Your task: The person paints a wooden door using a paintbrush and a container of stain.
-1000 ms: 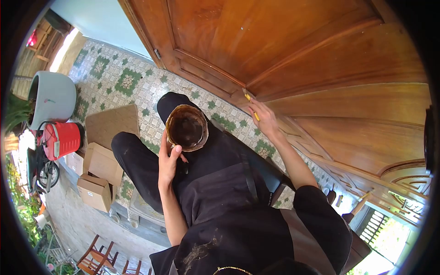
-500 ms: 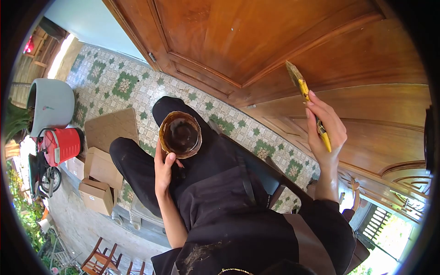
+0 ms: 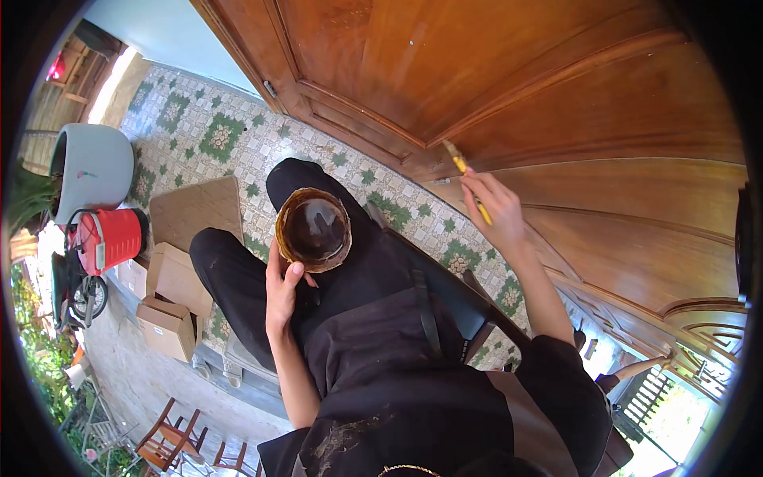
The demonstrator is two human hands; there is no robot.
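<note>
My left hand (image 3: 284, 292) grips a round cup (image 3: 314, 230) by its near side, above my lap. Dark liquid lies inside it, and its rim is crusted yellow-brown. In my right hand (image 3: 497, 211) is a paintbrush (image 3: 460, 164) with a yellow handle, pinched between thumb and fingers. Its bristles point up and left, right at the lower moulding of a brown wooden door (image 3: 509, 71). The door's panels look glossy.
Patterned green and white tiles (image 3: 222, 135) cover the floor. To the left are cardboard boxes (image 3: 167, 327), a red container (image 3: 111, 238) and a pale planter (image 3: 94, 171). Wooden chairs (image 3: 171, 433) stand at lower left. Another person's arm (image 3: 640, 366) reaches toward the door at right.
My right hand has moved left and slightly down along the door with the paintbrush, bringing the bristles to the moulding's corner. The cup stays almost where it was.
</note>
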